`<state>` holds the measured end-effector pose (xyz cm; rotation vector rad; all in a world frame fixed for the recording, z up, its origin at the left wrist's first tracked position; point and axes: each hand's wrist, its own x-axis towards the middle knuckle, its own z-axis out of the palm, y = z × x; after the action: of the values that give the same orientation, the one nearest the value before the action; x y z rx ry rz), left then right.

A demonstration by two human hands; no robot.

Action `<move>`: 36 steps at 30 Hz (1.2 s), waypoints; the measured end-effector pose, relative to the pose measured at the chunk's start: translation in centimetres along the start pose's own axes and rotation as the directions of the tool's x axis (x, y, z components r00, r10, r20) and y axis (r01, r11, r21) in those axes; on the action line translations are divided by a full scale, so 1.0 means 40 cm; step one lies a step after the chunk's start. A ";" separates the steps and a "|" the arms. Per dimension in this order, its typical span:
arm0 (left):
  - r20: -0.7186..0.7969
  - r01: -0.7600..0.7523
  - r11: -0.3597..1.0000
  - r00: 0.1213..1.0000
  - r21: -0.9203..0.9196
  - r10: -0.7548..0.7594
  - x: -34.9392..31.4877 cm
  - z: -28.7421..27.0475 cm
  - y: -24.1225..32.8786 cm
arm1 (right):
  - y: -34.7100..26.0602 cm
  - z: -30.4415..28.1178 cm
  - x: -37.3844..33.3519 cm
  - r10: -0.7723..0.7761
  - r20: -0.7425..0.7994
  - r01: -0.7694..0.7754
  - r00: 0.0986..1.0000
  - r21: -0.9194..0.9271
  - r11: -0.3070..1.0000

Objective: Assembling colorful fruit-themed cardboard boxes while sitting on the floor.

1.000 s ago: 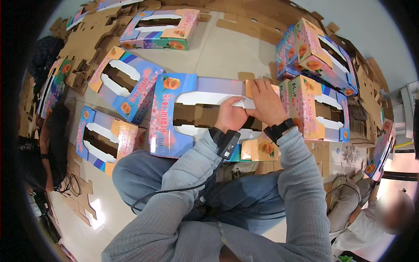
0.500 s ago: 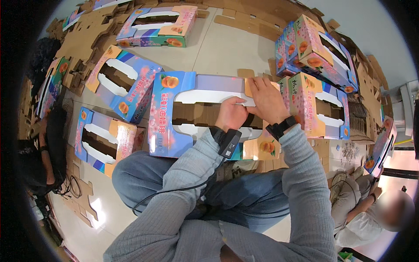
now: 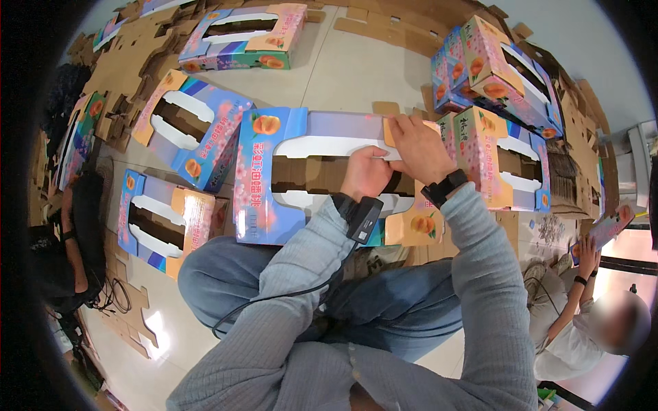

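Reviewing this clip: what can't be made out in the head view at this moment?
- Head view: the left hand and right hand cover the right end of the blue fruit box, so what the fingers are doing there is hidden.
- Head view: the box's lower right corner is hidden by the left sleeve.
- Head view: the stacked boxes at right bend toward the dark rim.
- Head view: the flat cardboard at upper left runs off the edge.

Grey ribbed sweater sleeves; blue jeans; black watch (right wrist); black cabled device strapped to left wrist.
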<state>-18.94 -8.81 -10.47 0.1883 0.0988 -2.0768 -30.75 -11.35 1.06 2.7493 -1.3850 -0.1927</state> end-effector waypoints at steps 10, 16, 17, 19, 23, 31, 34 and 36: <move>-0.020 -0.006 1.000 1.000 0.026 0.006 0.013 -0.011 0.002 | -0.014 0.056 0.010 0.016 -0.082 -0.019 0.997 -0.042 0.999; -0.316 0.070 0.997 0.946 -0.013 -0.070 -0.009 0.046 0.015 | -0.031 0.057 0.007 0.062 -0.113 -0.063 0.992 -0.003 0.998; -0.366 0.001 0.998 0.930 0.070 0.024 -0.026 0.069 0.002 | -0.032 0.054 0.006 0.063 -0.099 -0.065 0.993 -0.010 0.998; -0.321 0.023 0.997 0.947 0.079 0.004 -0.080 0.112 0.012 | -0.034 0.050 0.003 0.101 -0.052 -0.101 0.993 0.003 0.995; -0.183 -0.009 0.726 0.965 0.687 0.186 -0.209 0.186 0.052 | -0.033 0.047 -0.011 0.084 -0.121 -0.090 0.989 -0.052 0.995; 0.174 0.132 -0.708 0.923 0.694 0.342 -0.344 0.221 0.361 | -0.148 0.008 0.007 0.078 -0.234 -0.033 0.969 0.192 0.981; 0.183 0.227 -0.849 0.919 0.477 0.349 -0.343 0.199 0.393 | -0.231 -0.005 0.044 0.000 -0.263 0.083 0.965 0.304 0.949; 0.162 0.215 -0.871 0.936 0.443 0.313 -0.334 0.184 0.394 | -0.258 -0.013 0.072 0.007 -0.232 0.063 0.973 0.293 0.954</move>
<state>0.55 -6.16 -0.75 1.8129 -2.2034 -0.4505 -20.76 -7.50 0.21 2.9071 -1.4138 0.3568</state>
